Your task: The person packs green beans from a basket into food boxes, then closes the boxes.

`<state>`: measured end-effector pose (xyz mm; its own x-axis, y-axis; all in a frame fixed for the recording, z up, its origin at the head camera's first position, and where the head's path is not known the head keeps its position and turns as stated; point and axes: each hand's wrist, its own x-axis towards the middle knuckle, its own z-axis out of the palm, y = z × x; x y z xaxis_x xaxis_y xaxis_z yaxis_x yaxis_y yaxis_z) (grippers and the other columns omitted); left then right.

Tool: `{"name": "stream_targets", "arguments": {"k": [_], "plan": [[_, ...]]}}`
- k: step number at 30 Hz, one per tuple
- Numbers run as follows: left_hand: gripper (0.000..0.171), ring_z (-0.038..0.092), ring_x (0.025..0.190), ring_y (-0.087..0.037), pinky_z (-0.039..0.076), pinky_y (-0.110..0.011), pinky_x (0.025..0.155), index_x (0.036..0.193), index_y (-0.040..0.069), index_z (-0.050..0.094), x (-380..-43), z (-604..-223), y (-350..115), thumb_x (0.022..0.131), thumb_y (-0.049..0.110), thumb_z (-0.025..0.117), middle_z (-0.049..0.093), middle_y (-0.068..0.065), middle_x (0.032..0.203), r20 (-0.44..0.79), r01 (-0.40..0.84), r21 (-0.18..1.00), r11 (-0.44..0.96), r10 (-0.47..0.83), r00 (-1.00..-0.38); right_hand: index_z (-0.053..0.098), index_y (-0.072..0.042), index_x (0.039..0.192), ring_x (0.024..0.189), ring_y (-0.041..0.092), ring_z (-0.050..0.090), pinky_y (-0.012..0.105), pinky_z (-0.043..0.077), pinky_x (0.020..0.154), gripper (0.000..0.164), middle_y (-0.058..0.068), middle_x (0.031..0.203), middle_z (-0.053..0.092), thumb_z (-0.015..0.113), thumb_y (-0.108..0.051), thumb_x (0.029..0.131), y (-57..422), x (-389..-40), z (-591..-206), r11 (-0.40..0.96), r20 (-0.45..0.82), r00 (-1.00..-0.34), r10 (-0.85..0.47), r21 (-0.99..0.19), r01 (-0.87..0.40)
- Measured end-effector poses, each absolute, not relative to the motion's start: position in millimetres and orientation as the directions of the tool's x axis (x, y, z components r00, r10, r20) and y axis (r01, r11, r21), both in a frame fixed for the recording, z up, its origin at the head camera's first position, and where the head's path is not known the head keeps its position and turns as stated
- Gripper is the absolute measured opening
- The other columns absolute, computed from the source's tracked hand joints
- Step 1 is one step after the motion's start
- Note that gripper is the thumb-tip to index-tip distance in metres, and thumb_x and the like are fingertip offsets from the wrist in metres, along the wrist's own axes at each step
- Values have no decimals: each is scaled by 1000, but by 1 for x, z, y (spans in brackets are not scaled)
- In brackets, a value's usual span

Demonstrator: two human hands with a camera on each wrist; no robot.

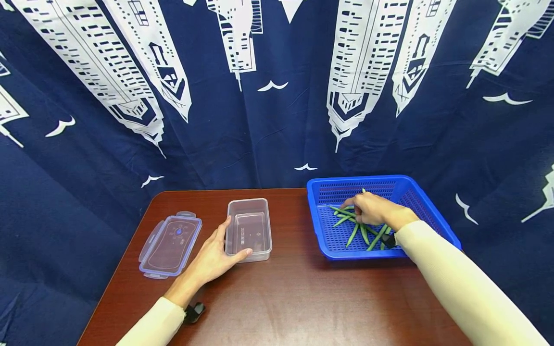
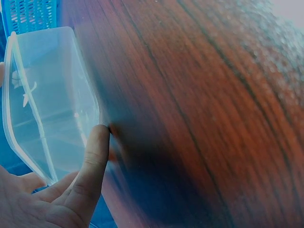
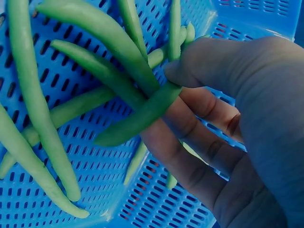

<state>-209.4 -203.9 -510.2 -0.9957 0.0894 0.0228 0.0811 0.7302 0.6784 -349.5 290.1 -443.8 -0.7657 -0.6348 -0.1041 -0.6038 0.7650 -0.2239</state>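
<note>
My right hand (image 1: 370,207) reaches down into the blue basket (image 1: 319,230). In the right wrist view its thumb and fingers pinch a dark green bean (image 3: 137,116). Several other green beans (image 1: 352,234) lie loosely crossed on the basket floor around that hand. My left hand (image 1: 216,257) rests against the near left corner of a clear plastic food container (image 1: 251,226), fingers extended along its left wall and thumb at the near rim. In the left wrist view a straight finger (image 2: 95,152) touches the container's side. The container's inside shows no food.
Left of the container lies its clear lid (image 1: 170,245) with side flaps, flat on the brown wooden table (image 1: 285,298). Behind the table hangs a dark blue curtain (image 1: 277,125) with white building prints. Each wrist carries a small black camera.
</note>
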Motion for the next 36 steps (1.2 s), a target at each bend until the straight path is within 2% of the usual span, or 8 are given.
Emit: {"name": "stream_targets", "arguments": {"k": [2,5,14,26,32,36], "plan": [[122,76,140,-41,58,-63,120,186,17,26,-209,-509,-203,95,65,92,52,-22,178,24,83,681,728,91,-996,82,-8,142,70,4,57,27,50,67,57,-10,74,66,77,6,86,291,-348,-443,765,-89,-771,-630,-244,-596],[122,76,141,-41,58,-63,120,186,17,26,-208,-509,-203,95,65,92,52,-22,178,21,81,684,725,91,-996,81,-7,144,70,4,56,26,47,67,59,-11,74,64,80,5,86,293,-346,-440,766,-64,-782,-620,-268,-585],[124,74,144,-40,56,-63,123,187,19,24,-210,-509,-202,95,69,91,49,-21,181,11,79,682,727,97,-995,78,2,145,72,5,57,27,50,71,59,-10,74,65,81,3,86,293,-339,-423,767,-6,-804,-595,-303,-566],[124,73,146,-43,56,-66,122,187,20,24,-206,-511,-202,95,69,91,49,-22,181,-4,64,678,732,91,-996,83,-3,130,78,6,61,34,54,79,43,-9,82,69,81,-1,87,278,-320,-399,768,60,-819,-571,-313,-558],[124,74,145,-42,56,-65,123,187,20,24,-207,-511,-204,95,69,91,47,-21,182,0,66,681,730,90,-996,82,-3,131,78,7,63,33,55,79,40,-7,84,71,81,-3,91,262,-315,-387,764,92,-827,-554,-339,-550],[124,70,150,-44,53,-66,125,187,19,24,-205,-510,-203,96,70,89,45,-21,184,4,71,673,736,93,-996,82,0,133,78,7,65,32,56,79,41,-5,85,73,81,-3,92,251,-311,-381,754,95,-824,-559,-357,-552]]}}
